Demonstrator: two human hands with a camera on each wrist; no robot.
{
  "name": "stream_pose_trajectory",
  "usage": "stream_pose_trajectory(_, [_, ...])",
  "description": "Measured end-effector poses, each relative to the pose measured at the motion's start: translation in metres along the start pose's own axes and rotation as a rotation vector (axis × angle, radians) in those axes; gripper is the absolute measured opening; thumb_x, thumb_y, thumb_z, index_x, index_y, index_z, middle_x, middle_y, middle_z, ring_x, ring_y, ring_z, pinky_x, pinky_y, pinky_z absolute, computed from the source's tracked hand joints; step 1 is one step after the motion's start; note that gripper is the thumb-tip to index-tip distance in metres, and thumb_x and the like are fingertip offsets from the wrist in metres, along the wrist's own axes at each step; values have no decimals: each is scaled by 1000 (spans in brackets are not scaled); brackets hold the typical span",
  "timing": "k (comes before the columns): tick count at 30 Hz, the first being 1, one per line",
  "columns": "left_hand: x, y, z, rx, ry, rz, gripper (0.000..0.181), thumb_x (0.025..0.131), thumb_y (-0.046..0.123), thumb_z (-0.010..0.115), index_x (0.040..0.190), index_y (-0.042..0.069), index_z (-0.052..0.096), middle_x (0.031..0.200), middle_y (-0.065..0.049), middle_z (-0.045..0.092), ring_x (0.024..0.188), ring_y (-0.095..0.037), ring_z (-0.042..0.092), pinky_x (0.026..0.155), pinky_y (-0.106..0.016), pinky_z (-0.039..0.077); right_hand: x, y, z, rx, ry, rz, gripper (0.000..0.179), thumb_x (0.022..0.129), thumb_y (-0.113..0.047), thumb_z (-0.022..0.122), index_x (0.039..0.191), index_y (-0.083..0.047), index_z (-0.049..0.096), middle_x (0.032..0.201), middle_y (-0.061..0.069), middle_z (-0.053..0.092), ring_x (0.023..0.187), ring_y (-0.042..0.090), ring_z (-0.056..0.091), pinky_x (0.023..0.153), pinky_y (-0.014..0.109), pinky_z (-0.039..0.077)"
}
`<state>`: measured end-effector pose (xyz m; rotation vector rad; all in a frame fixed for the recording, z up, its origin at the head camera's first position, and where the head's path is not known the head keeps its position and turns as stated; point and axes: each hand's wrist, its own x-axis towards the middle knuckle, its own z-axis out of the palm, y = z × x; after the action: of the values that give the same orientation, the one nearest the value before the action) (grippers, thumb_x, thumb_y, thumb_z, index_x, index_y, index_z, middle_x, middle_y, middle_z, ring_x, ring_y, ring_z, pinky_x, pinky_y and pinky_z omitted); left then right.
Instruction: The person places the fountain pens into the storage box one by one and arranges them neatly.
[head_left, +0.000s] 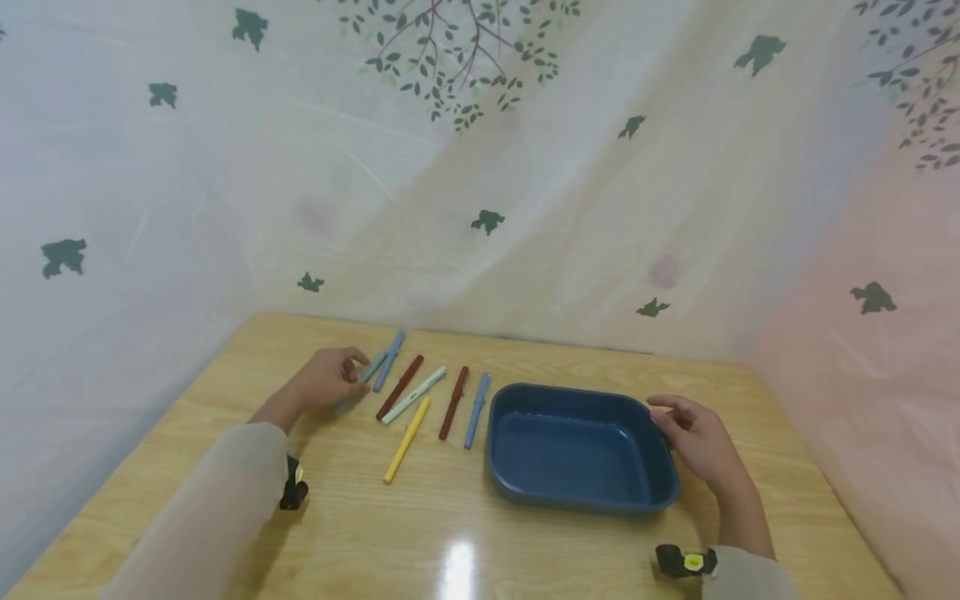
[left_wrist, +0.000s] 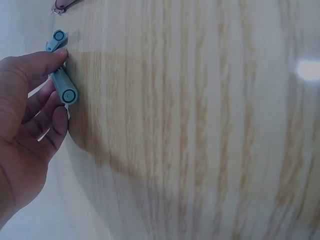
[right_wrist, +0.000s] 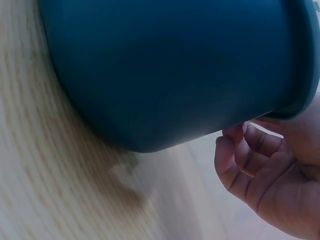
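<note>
My left hand [head_left: 330,379] is at the left end of a scattered group of pens. Its thumb and fingers pinch a teal pen [left_wrist: 65,86], whose round end points at the left wrist camera. Close beside that pen lies a blue pen [head_left: 389,361]. A deep rectangular dark blue basin [head_left: 581,500] with rounded corners stands upright on the table, and nothing lies in it. At its right side my right hand [head_left: 697,433] holds the rim. In the right wrist view, curled fingers [right_wrist: 227,165] are at the outer wall under the rim.
Between left hand and basin lie a dark red pen [head_left: 400,387], a mint pen [head_left: 414,395], a yellow pen [head_left: 407,440], another dark red pen [head_left: 453,403] and another blue pen [head_left: 477,410]. A patterned curtain [head_left: 420,192] hangs behind the wooden table [head_left: 360,533].
</note>
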<state>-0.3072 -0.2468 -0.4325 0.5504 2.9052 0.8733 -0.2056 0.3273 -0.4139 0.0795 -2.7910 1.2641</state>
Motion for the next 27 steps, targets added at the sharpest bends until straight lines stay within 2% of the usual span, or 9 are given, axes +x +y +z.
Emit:
stream_pose_trajectory(6, [0,-1,2,-12,12,-13,42,92,20,78,125,-1,63,96,-8,68,90,-25,65,81,-47,57,1,0,2,-3,-10,-7,38,108,-25,54,138,0,59,98,15,67,80,19,65,66,29,58])
stream_pose_trajectory(13, [2,3,1,-4,25,-14,31,91,15,77,115,-2,66,93,-10,70,88,-26,67,81,-47,59,0,0,1,-1,-18,15,40,109,-27,52,139,-1,58,102,16,68,84,20,66,68,27,58])
stream_pose_trajectory(21, [1,8,-6,39,14,-37,29,90,11,76,114,-4,69,94,-13,73,90,-29,69,83,-48,59,-2,-1,1,13,-21,22,40,109,-27,53,138,0,58,100,15,66,83,20,64,68,27,58])
stream_pose_trajectory(27, [0,11,-14,83,7,-26,32,89,10,77,115,-7,71,97,-17,75,91,-32,72,85,-51,60,-1,-2,0,0,-17,6,41,109,-27,52,139,0,58,103,16,67,85,20,65,68,27,58])
